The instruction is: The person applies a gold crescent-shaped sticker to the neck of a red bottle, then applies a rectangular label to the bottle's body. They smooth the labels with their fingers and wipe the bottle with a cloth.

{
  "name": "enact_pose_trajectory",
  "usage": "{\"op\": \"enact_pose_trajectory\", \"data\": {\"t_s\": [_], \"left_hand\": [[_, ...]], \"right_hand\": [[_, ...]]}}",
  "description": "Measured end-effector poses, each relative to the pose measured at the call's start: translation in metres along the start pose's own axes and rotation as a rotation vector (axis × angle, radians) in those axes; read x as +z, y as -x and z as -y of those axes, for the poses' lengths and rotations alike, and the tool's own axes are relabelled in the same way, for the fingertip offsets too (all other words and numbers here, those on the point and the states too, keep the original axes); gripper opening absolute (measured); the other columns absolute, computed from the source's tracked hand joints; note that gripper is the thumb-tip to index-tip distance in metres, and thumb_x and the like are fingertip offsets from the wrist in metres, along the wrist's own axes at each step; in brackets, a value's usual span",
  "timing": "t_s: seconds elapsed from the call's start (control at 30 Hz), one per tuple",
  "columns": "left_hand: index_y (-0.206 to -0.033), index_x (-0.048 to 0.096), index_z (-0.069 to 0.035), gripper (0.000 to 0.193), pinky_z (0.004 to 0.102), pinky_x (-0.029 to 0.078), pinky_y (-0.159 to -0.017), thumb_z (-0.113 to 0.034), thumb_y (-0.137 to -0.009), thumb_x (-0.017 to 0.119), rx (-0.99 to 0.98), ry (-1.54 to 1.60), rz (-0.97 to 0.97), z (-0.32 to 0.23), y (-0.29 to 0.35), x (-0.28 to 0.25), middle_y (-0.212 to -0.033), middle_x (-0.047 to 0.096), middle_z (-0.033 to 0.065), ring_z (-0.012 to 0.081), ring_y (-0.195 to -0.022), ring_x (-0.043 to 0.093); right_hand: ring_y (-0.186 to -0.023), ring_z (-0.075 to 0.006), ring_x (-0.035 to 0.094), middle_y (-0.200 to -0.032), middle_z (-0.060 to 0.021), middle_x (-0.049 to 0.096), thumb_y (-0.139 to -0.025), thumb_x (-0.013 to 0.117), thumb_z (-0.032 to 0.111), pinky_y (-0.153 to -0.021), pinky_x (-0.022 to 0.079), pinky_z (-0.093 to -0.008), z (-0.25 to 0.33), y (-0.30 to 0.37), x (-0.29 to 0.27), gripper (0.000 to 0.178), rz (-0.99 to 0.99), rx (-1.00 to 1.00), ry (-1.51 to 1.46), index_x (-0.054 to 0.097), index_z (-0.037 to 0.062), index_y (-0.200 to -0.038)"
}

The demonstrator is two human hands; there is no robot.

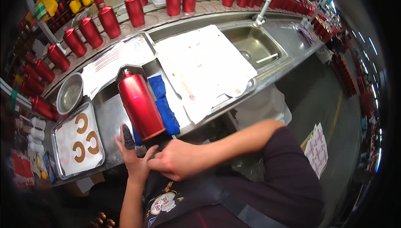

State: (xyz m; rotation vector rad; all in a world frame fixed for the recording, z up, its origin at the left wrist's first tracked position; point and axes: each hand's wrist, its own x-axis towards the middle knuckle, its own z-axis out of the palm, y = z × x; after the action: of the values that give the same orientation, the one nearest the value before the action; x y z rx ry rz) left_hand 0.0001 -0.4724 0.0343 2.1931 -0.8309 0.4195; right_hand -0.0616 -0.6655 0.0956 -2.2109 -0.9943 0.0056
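A large shiny red metal bottle (142, 107) lies tilted on a holder over the steel bench, its neck pointing away from me. Below its base, my left hand (135, 161) has its fingers stretched apart, and black wrapping covers one finger. My right hand (179, 159) is curled closed against the left thumb; whatever its fingers hold, if anything, is hidden. A crumpled blue cloth (169, 113) sits at the bottle's right side. To the left, a metal tray (100, 144) carries a white sheet with several gold C-shaped pieces (92, 141).
Red bottles (134, 11) line a curved conveyor (161, 19) behind the bench. White printed sheets (204, 61) cover the bench beside a steel sink (250, 46) with a white tap (263, 11). A metal bowl (69, 93) stands at left. A white bin (267, 107) is under the bench.
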Motion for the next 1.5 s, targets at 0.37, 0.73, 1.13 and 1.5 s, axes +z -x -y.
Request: {"op": "enact_pose_trajectory", "data": {"t_s": [0.37, 0.73, 1.13, 1.5], "left_hand": [[-0.158, 0.022, -0.002, 0.113, 0.0469, 0.031, -0.111, -0.012, -0.068, 0.089, -0.030, 0.206, 0.030, -0.010, -0.033, 0.010, -0.161, 0.030, 0.0227, 0.0384, -0.142, 0.038], [-0.162, 0.011, -0.008, 0.112, 0.0281, 0.059, -0.084, 0.003, -0.076, 0.082, -0.064, 0.136, 0.075, -0.006, -0.026, 0.009, -0.165, 0.027, 0.0136, 0.0220, -0.126, 0.055], [-0.162, 0.010, -0.006, 0.113, 0.0396, 0.040, -0.113, -0.017, -0.078, 0.086, -0.083, 0.254, 0.070, -0.008, -0.029, 0.013, -0.166, 0.022, 0.0185, 0.0297, -0.145, 0.038], [-0.161, 0.015, -0.005, 0.113, 0.0361, 0.048, -0.106, -0.014, -0.075, 0.088, -0.063, 0.213, 0.041, -0.006, -0.030, 0.011, -0.164, 0.027, 0.0186, 0.0283, -0.140, 0.046]], "right_hand": [[-0.086, -0.0269, 0.072, -0.094, -0.0154, 0.075, -0.085, 0.061, 0.009, -0.079, 0.055, -0.0365, -0.211, 0.177, -0.172, 0.023, -1.017, 1.044, 0.195, 0.075, 0.0044, -0.102], [-0.053, -0.0155, 0.059, -0.069, -0.0041, 0.063, -0.086, 0.071, 0.033, -0.042, 0.042, -0.0321, -0.346, 0.285, -0.229, 0.023, -0.972, 1.518, -0.488, 0.069, 0.0098, -0.082], [-0.076, -0.0132, 0.062, -0.081, -0.0067, 0.070, -0.070, 0.087, 0.029, -0.070, 0.050, -0.0302, -0.195, 0.246, -0.175, 0.039, -0.635, 1.330, 0.438, 0.068, -0.0008, -0.088], [-0.069, -0.0084, 0.062, -0.079, -0.0037, 0.073, -0.083, 0.078, 0.015, -0.064, 0.048, -0.0248, -0.231, 0.248, -0.180, 0.018, -0.975, 1.180, 0.224, 0.074, -0.0019, -0.086]]}}
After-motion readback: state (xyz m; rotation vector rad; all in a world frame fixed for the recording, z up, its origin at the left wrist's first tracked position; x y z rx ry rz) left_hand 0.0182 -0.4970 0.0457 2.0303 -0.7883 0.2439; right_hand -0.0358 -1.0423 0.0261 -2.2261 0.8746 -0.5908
